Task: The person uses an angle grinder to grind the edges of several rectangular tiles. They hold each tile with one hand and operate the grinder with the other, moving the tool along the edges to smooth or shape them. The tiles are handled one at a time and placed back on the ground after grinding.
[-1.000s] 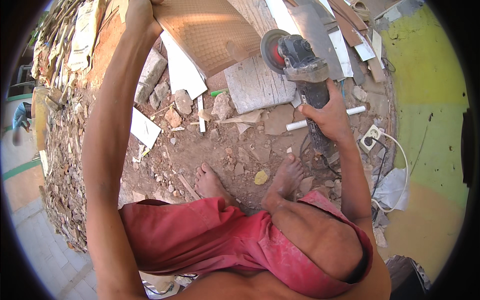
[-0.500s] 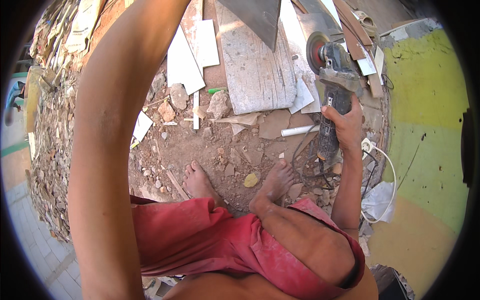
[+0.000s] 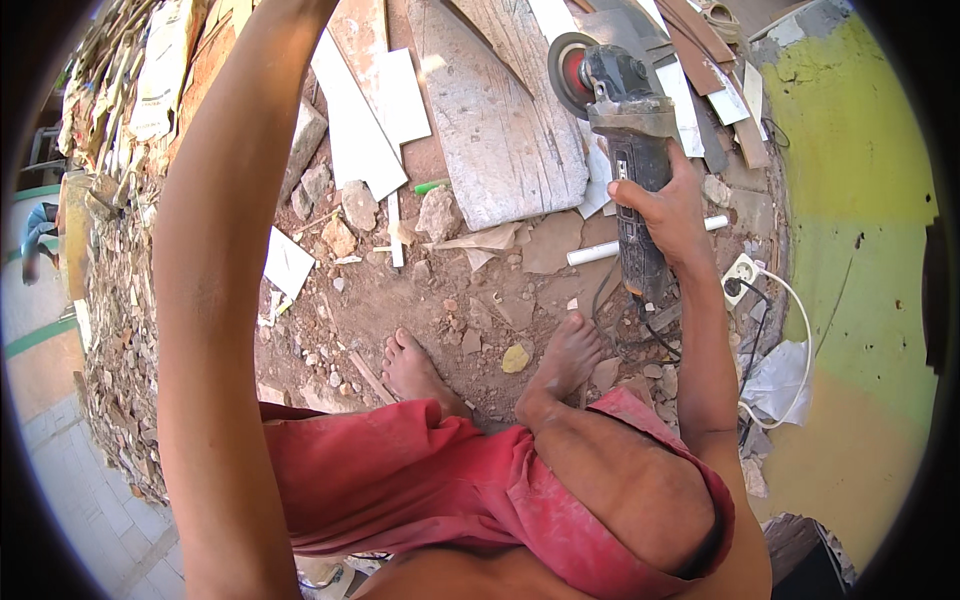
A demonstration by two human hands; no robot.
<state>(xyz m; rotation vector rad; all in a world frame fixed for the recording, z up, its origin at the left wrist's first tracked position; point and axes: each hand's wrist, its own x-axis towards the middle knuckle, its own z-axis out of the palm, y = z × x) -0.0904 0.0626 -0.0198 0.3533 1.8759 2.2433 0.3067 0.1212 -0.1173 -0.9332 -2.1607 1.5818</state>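
Observation:
My right hand (image 3: 672, 212) is wrapped round the body of a black angle grinder (image 3: 636, 150), thumb across its near side. The grinder's round disc (image 3: 568, 76) sits at the far end, beside a worn wooden board (image 3: 500, 150) on the ground. My left arm (image 3: 215, 270) reaches up past the top edge, so its hand is out of sight. A dark flat piece (image 3: 487, 48) shows as a narrow strip above the board, nearly edge-on. Whether my left hand holds it cannot be seen.
White offcuts (image 3: 360, 130) and brown strips (image 3: 700, 75) lie at the far side. Rubble and a white tube (image 3: 592, 254) cover the dirt around my bare feet. A power strip (image 3: 741, 272) with cords lies by the yellow-green wall (image 3: 850, 200) at right.
The grinder in my right hand has moved left and away from me, toward the board. The dark flat piece has turned from broad face to narrow edge. My left arm has shifted slightly.

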